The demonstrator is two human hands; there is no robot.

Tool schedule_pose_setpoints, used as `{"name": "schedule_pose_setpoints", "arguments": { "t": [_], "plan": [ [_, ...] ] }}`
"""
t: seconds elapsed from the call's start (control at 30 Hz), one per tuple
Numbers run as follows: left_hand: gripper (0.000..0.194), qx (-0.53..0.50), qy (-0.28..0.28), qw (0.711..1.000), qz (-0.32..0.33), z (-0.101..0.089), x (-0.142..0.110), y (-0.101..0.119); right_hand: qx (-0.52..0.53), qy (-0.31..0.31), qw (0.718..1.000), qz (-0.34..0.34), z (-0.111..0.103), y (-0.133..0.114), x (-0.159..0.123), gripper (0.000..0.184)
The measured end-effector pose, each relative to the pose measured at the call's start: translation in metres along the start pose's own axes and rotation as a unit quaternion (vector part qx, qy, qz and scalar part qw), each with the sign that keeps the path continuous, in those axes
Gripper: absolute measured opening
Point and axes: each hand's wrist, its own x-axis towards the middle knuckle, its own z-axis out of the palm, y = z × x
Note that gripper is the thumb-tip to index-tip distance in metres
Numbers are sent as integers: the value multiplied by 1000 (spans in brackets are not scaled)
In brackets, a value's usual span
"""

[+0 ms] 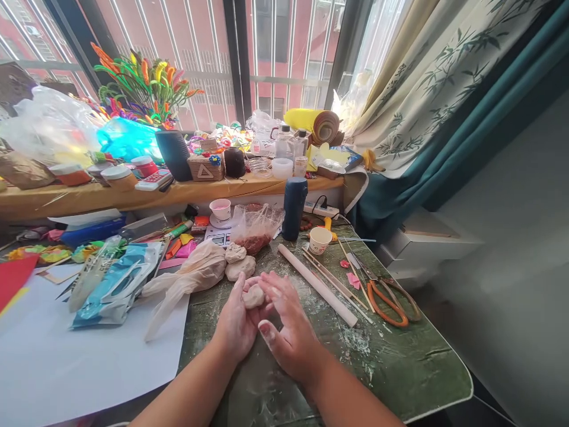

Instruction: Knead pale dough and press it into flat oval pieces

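With the rolling pin on the bench as the landmark, both hands are to its left, raised in front of the person with the forearms angled inward towards each other. Between them, left of the rolling pin's middle, is a pale, dough-like lump, small and rounded with an uneven surface.

The left hand is turned palm inward and upward, curved into a cup around the lump; its thumb points up and away from the person along the lump's left side, while its fingers pass beneath, partly hidden. The right hand, the closer of the two to the rolling pin, slants in from the other side. Its fingers lie nearly straight and close together, tips at the lump's right edge, and its thumb stands apart below, pointing at the left hand, with whitish residue on it. This hand is not closed around anything; how firmly its fingertips press cannot be told.

Further left of the rolling pin, beyond the hands, two larger pale lumps sit together beside a crumpled translucent bag. Thin sticks lie just right of the rolling pin, and orange-handled scissors farther right.
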Motion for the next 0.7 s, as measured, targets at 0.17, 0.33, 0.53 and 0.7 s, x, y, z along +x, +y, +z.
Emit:
{"name": "schedule_pose_setpoints", "arguments": {
  "t": [0.17,0.33,0.53,0.7],
  "plan": [
    [54,31,37,999,20,-4,-2,10,18,90,992,83,1,15,-3,40],
    [55,47,18,998,48,-2,2,11,97,98,974,178,4,23,-3,34],
    [52,141,30,977,157,-11,3,7,252,82,928,262,12,13,1,36],
    [42,485,-69,799,349,-18,-2,3,582,27,725,368,17,8,11,43]
  ]
}}
